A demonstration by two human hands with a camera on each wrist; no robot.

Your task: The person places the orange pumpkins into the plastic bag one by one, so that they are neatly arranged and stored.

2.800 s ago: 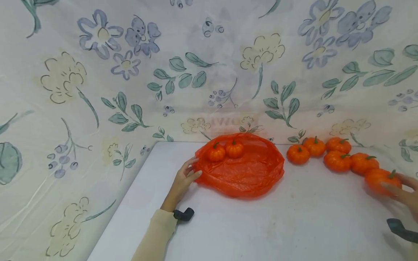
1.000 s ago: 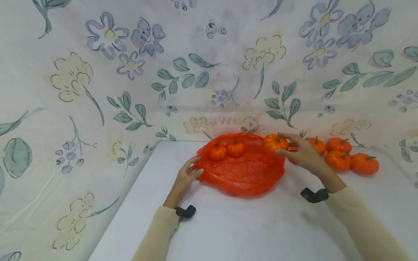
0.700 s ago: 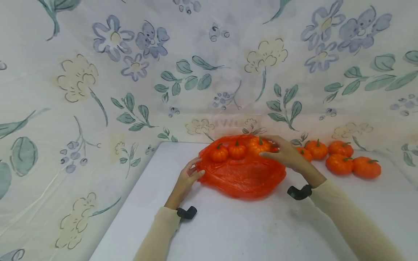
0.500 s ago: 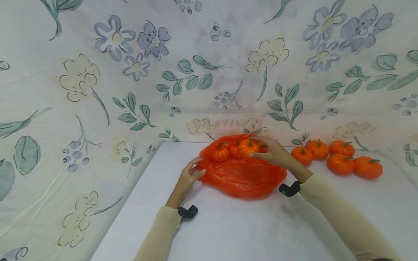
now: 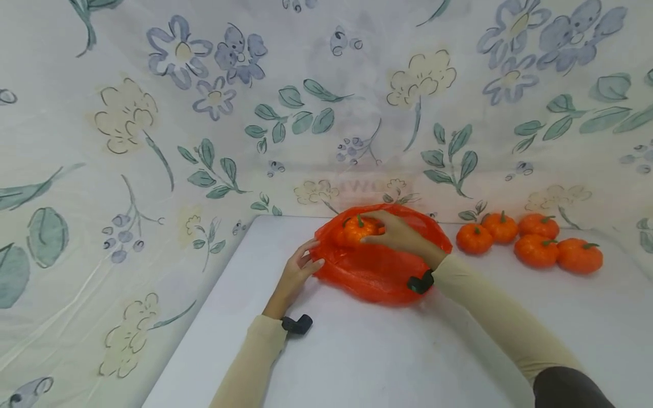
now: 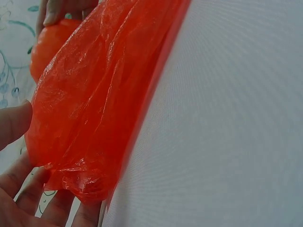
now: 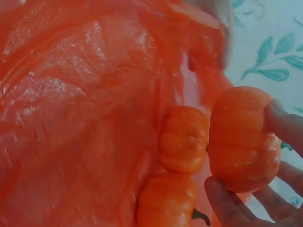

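My right hand (image 5: 390, 232) holds a small orange pumpkin (image 7: 244, 139) with a green stem, thumb on one side and fingers on the other. It is over the left part of a red plastic bag (image 5: 377, 277) spread open on the table. Two more pumpkins lie in the bag; the right wrist view shows one pumpkin (image 7: 183, 139) right beside the held one and another pumpkin (image 7: 168, 201) below. In the head view the held pumpkin mostly hides them. My left hand (image 5: 296, 275) grips the bag's left edge, its thumb at the rim and its fingers under the plastic.
Several pumpkins stand in a cluster at the table's back right, among them a pumpkin (image 5: 474, 238) close to the bag and a pumpkin (image 5: 580, 255) furthest right. The white table (image 5: 357, 351) backs onto a flower-patterned cloth (image 5: 285, 147). A dark rounded shape (image 5: 568, 388) covers part of the right sleeve.
The right hand picked up the rightmost pumpkin and carried it left, over the bag to the two pumpkins inside. The left hand stayed at the bag's left edge.
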